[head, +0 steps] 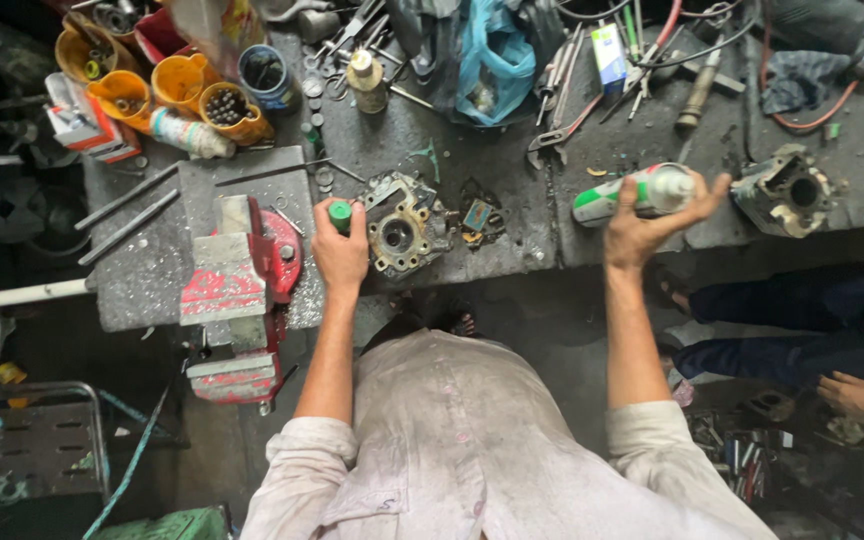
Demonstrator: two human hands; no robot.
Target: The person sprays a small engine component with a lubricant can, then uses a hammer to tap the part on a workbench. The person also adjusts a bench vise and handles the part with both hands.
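The right hand (642, 232) grips a green and white spray can (632, 194), lying sideways, well to the right of the metal engine part (402, 225). The left hand (340, 252) pinches the green cap (339, 214), just left of that part.

A cluttered grey workbench (512, 215) stands over dim, littered floor (152, 360) beside a metal chair (40, 440).

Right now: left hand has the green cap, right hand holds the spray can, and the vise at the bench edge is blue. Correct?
Not quite. The head view shows the vise is red, not blue. The rest holds: the left hand has the green cap, and the right hand holds the spray can.
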